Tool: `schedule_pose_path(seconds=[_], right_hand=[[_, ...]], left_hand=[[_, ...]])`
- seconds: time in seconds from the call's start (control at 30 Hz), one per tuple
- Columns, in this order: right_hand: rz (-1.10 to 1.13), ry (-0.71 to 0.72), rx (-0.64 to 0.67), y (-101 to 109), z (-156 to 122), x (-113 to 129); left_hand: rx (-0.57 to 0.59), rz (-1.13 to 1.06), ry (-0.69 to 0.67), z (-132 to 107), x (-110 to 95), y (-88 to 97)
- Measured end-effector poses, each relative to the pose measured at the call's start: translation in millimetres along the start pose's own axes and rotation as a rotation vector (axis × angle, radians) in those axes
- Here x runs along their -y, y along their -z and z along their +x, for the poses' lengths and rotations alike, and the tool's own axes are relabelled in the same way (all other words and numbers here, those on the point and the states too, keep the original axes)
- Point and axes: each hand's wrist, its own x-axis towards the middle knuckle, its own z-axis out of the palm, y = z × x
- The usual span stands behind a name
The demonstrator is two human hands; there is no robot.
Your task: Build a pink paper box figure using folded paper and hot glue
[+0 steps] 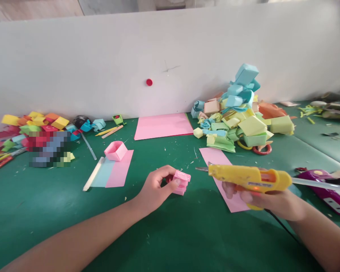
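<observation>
My left hand (pixel 155 189) pinches a small pink folded paper piece (pixel 182 183) just above the green table. My right hand (pixel 272 202) is wrapped around a yellow hot glue gun (pixel 243 177), whose metal nozzle points left toward the pink piece, a short gap apart. A clear glue stick (pixel 320 184) runs out of the gun's rear. Beneath the gun lies a pink paper strip (pixel 226 189). To the left, an open pink paper box (pixel 116 151) rests on pink and light blue paper, with a pale wooden stick (pixel 93 174) along its edge.
A pink paper sheet (pixel 164 125) lies by the white partition (pixel 102 68). Piles of coloured paper boxes stand back right (pixel 252 126) and back left (pixel 39 122). Scissors (pixel 5 158) lie far left; a purple device (pixel 325 189) sits at right. The gun's black cord (pixel 282 224) trails below.
</observation>
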Motion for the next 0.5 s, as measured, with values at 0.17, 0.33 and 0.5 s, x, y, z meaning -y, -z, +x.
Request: schedule_pose_path(seconds=[0.17,0.33,0.5], right_hand=[[0.059,0.203,-0.130,0,0,-1],[0.077,0.340,-0.421,2,4,8],[-0.124,0.404,-0.582,32,-10,-4]], left_hand=[[0.002,-0.003,0.001,0,-2,-0.3],[-0.006,0.005,0.017,1,-3,-1.0],[-0.026,-0.002,0.017,0,-2,-1.3]])
